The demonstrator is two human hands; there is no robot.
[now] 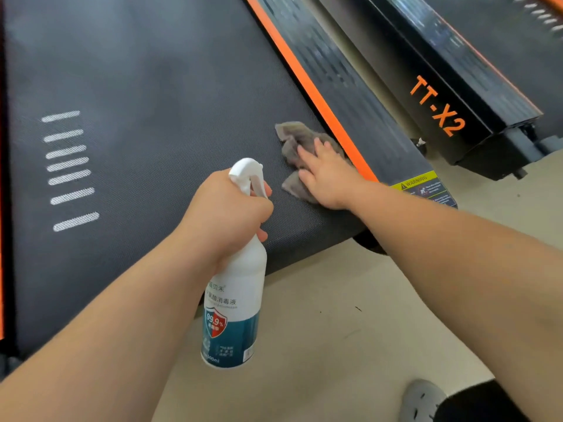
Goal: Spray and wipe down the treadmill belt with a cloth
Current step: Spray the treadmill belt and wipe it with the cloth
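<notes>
The dark textured treadmill belt fills the upper left, with several white dashes at its left. My left hand grips the neck of a white spray bottle with a blue and red label, held above the belt's rear edge. My right hand presses flat, fingers straight, on a crumpled grey cloth that lies on the belt near its right edge.
An orange stripe and a black side rail border the belt on the right. A second black treadmill marked TT-X2 stands beyond. A yellow warning sticker sits at the rail's end. Beige floor and my grey shoe lie below.
</notes>
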